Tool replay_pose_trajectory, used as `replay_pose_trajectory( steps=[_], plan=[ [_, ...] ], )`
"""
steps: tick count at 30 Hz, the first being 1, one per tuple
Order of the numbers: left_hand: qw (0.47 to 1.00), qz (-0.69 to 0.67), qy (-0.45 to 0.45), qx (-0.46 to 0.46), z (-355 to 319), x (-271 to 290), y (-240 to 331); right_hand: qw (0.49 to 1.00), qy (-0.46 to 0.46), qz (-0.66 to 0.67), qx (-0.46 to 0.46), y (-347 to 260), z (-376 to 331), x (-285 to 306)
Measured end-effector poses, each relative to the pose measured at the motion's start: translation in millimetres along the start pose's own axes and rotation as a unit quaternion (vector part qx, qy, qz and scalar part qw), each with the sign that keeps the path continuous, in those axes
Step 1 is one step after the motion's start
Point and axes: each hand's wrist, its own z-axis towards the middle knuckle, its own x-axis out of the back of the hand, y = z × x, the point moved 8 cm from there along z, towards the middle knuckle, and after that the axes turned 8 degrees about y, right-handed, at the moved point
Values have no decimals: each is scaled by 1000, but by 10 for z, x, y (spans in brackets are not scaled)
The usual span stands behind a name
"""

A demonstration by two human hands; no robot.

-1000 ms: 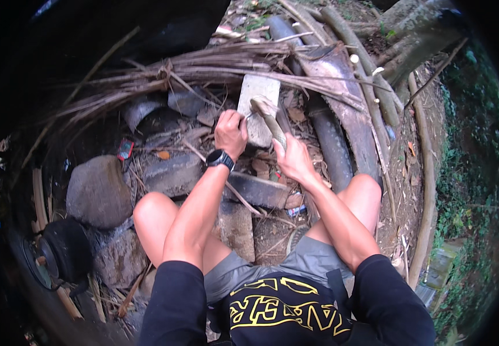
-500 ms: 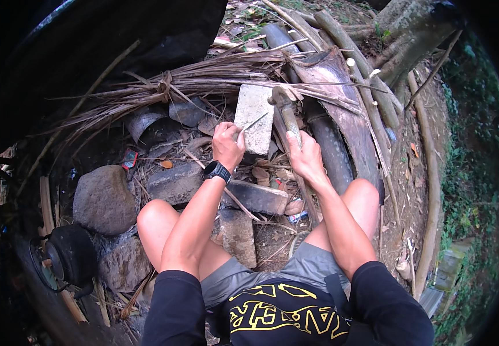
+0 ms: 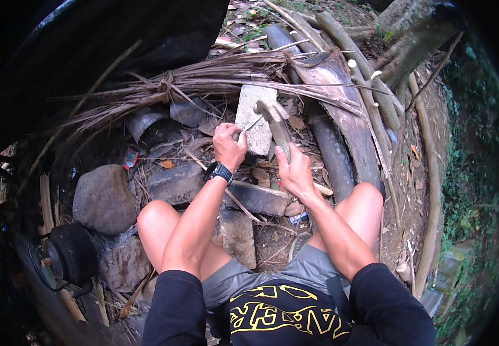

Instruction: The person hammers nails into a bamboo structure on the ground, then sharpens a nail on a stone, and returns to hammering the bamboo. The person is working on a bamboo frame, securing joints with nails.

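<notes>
A pale, rectangular concrete block (image 3: 257, 137) lies ahead of me. My left hand (image 3: 230, 145) is closed at its left edge, pinching a thin dark metal rod (image 3: 252, 124) that slants over the block's top. In my right hand (image 3: 297, 172) is the handle of a worn claw hammer (image 3: 279, 130). The hammer's head is over the block, close to the rod's far tip; whether the two touch, I cannot tell. My fingers hide the rod's near end.
Dry palm fronds (image 3: 203, 81) lie behind the block. Sooty bricks (image 3: 261, 198) and a big round stone (image 3: 104, 199) are nearer me. A blackened kettle (image 3: 72, 254) stands at lower left. Bamboo (image 3: 331, 147) and cut branches (image 3: 370, 92) run along the right.
The hammer has swung left and slightly down, bringing its head over the block by the rod's tip. My right hand moved slightly left and nearer me. My left hand has barely moved.
</notes>
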Motion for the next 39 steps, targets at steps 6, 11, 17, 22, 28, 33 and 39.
replay_pose_trajectory(
  steps=[6,11,17,22,28,33,39],
  plan=[
    [997,19,23,-67,-64,15,125,997,15,54,45,-202,-71,75],
    [998,10,13,-57,-65,-16,107,999,-40,-24,1,19,-68,-124],
    [997,-1,24,-68,-62,-15,140,997,-45,-59,4,191,-98,-214],
    [997,-10,37,-68,-99,30,98,1000,-18,-6,20,3,-72,-132],
    [996,17,25,-80,-67,-7,105,993,-69,-92,1,313,13,-253],
    [997,22,23,-66,-63,-7,90,998,-34,-43,-29,222,102,-155],
    [997,26,-17,-68,-62,-9,182,995,-30,-84,-36,390,130,-176]
  ],
)
